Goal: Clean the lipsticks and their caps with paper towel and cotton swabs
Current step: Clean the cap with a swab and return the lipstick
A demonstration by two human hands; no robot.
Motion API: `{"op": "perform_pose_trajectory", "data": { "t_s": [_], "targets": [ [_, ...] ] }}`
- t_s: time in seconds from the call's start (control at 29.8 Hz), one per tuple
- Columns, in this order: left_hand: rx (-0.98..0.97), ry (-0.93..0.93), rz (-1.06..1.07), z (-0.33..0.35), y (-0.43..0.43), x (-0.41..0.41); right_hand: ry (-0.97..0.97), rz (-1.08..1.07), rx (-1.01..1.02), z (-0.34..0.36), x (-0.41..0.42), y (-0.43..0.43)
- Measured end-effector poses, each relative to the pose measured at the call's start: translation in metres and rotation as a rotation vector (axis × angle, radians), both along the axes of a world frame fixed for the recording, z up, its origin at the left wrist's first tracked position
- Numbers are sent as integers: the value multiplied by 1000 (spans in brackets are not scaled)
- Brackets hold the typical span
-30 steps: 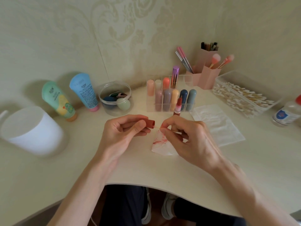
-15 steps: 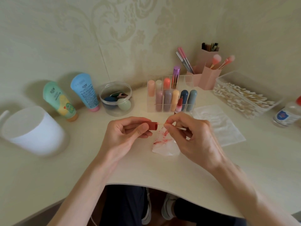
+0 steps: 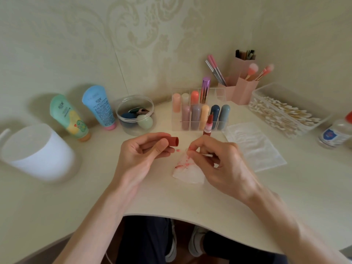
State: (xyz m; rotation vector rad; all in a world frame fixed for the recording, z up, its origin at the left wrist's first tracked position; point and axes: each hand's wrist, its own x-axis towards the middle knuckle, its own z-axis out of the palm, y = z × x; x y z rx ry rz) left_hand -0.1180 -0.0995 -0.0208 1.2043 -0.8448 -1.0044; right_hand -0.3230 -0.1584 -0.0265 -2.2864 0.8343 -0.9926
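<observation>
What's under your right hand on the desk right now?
A white paper towel with red smears lies under the right hand, which pinches a cotton swab. The hand covers the towel's right edge.

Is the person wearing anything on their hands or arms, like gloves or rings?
No. The left hand and right hand are bare, with no gloves and no rings that I can see. The left forearm and right forearm are bare too: no sleeves, watch or bracelet in view.
</observation>
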Motion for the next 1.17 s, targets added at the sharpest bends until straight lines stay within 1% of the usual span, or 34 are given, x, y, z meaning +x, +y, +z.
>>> {"op": "perform_pose_trajectory", "data": {
  "t_s": [0.13, 0.44, 0.57, 0.67, 0.74, 0.84, 0.97, 1.07, 1.17],
  "targets": [
    [3, -15, -6, -1, 0, -1, -71, -79, -25, 3, -3, -4],
    [6, -33, -38, -1, -1, -2, -7, -112, -164, 0, 0, -2],
    [10, -37, -47, -2, -1, -1, 24, -32, -115, 2, 2, 0],
    [6, -47, -40, -3, -1, -1, -26, 21, -11, 4, 0, 1],
    [3, -56, -51, -3, -1, -2, -66, 12, 24, 5, -1, 1],
    [5, -78, -67, -3, -1, -2, -91, -61, -7, 5, 0, 1],
    [11, -86, -56, -3, -1, -1, -37, -103, -28, 1, 0, 0],
    [9, -63, -37, -3, -1, -1, 0, -75, -35, -1, 1, -1],
    [4, -54, -34, -3, 0, -1, 2, -5, -20, 2, 1, 1]
  ]
}}
